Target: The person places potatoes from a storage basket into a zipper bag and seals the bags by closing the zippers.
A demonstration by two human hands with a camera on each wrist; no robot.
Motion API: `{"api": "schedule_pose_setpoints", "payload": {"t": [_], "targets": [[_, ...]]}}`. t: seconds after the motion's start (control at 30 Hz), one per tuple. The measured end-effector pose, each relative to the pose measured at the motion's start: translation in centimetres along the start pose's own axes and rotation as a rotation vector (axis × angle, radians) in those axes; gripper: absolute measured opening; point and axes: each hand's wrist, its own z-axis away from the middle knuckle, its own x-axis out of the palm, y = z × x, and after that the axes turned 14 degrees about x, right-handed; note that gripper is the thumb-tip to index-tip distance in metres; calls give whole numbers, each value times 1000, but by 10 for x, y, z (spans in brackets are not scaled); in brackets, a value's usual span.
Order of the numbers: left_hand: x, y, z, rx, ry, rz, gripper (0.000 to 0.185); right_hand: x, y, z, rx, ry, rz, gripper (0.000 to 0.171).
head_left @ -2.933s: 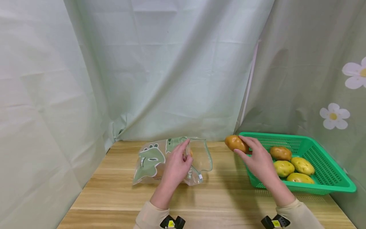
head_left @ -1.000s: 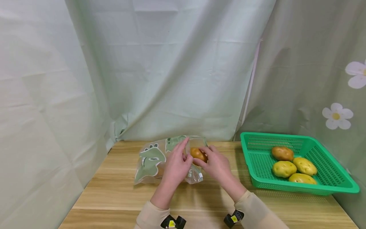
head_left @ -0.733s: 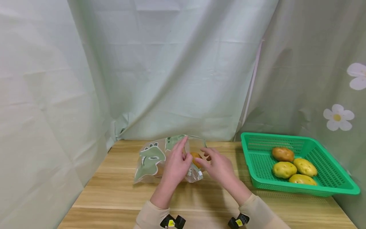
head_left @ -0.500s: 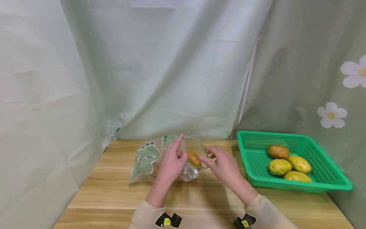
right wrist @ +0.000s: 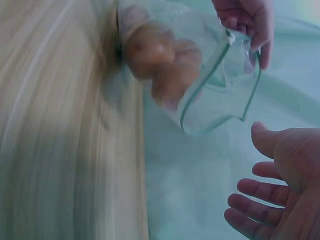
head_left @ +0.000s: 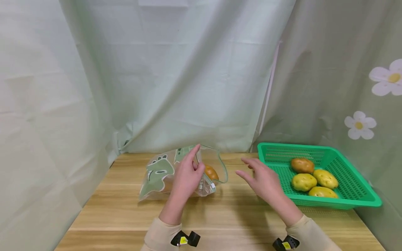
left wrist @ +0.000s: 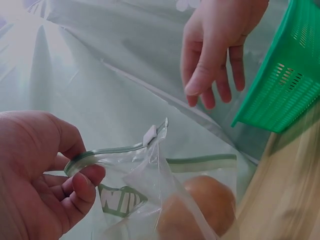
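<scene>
A clear zip bag (head_left: pixel 163 174) printed with green dinosaurs lies on the wooden table (head_left: pixel 220 216). My left hand (head_left: pixel 186 174) pinches its green zip rim (left wrist: pixel 107 152) and holds the mouth open. A brown potato (head_left: pixel 211 172) (left wrist: pixel 197 210) sits inside the bag near the mouth. My right hand (head_left: pixel 262 176) hovers open and empty between the bag and the green basket (head_left: pixel 361 198), fingers spread. In the right wrist view the right hand (right wrist: pixel 275 190) is below the bag's mouth (right wrist: pixel 220 90), apart from it.
The green plastic basket holds one brown potato (head_left: pixel 302 165) and three yellow ones (head_left: pixel 314 183) at the table's right side. Pale green curtains (head_left: pixel 188 76) hang close behind and to both sides. The table's front edge lies near my sleeves.
My right hand carried a brown potato from the basket into the bag, let it go, and has drawn back to the right, empty. My left hand kept holding the bag's rim.
</scene>
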Motion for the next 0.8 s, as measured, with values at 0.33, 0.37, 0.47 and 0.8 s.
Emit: {"api": "schedule_pose_setpoints", "payload": {"t": [0.33, 0.37, 0.47, 0.8], "targets": [[0, 3, -1, 10, 0, 24, 66, -28, 35, -1, 50, -8, 72, 60], [0, 2, -1, 10, 1, 24, 66, -31, 39, -1, 51, -3, 83, 60], [0, 2, -1, -1, -3, 25, 65, -40, 51, -2, 55, 15, 99, 60], [-1, 1, -2, -15, -10, 24, 65, -66, 87, -3, 107, -3, 158, 70]]}}
